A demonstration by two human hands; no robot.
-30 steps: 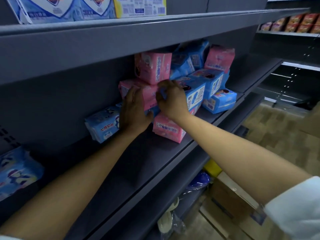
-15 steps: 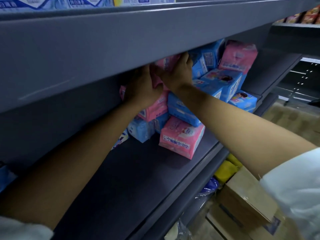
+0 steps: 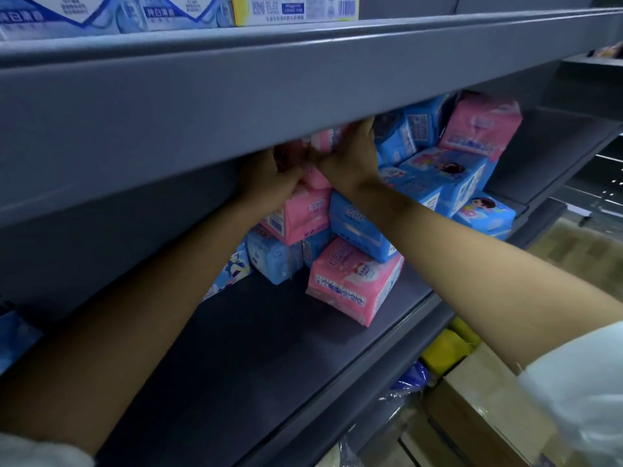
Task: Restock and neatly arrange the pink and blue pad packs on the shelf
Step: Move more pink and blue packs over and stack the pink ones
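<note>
Grey shelf [image 3: 236, 348]: both the left hand [image 3: 269, 178] and right hand [image 3: 350, 160] grip a pink pack [image 3: 317, 146] atop the heap; below them packs lie jumbled, so tidying is barely begun.

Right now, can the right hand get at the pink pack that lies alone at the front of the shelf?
Probably yes. The pink pack lies in the open below the right forearm, nothing over it. But the right hand is busy holding a higher pink pack with the left hand.

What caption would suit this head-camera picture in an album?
Both hands, left hand and right hand, grip a pink pad pack atop the jumbled pile on the grey shelf.
</note>
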